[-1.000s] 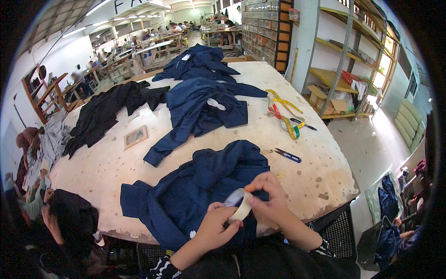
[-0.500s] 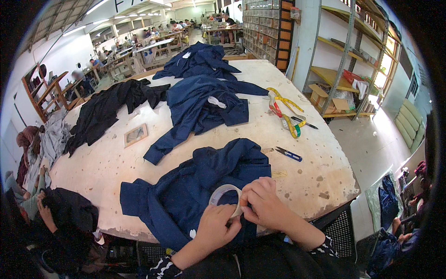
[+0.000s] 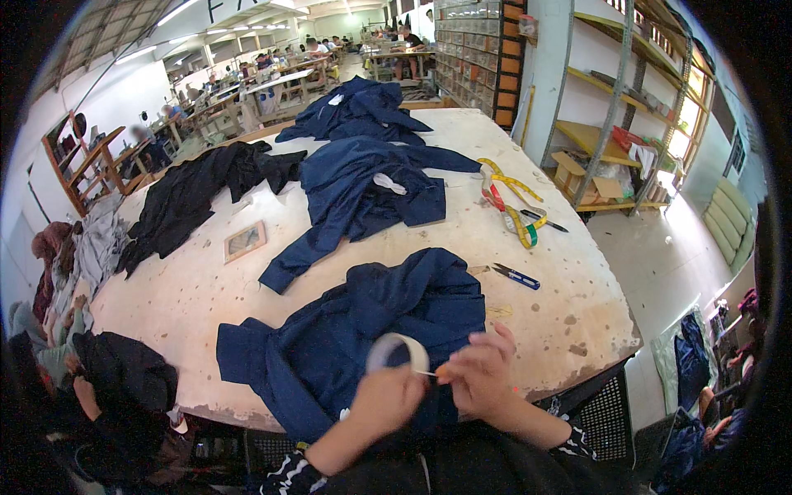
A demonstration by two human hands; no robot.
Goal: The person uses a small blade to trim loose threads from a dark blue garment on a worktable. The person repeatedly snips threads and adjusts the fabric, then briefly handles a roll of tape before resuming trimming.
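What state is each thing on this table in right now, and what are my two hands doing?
Tape roll: held up over the nearest jacket.
Left hand: closed on the roll.
Right hand: pinching the tape's end.
Nearest navy jacket: spread out, rumpled.
Middle navy jacket: laid flat, sleeve stretched out.
Black garment: crumpled.
Measuring tape: unrolled, looped.
Snips: lying flat, untouched.

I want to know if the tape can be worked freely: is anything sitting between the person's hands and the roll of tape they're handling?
Nothing visible does. The left hand holds the roll of tape directly, and the right hand pinches at its edge. The roll is lifted above the navy jacket, with no other thing between hands and tape.
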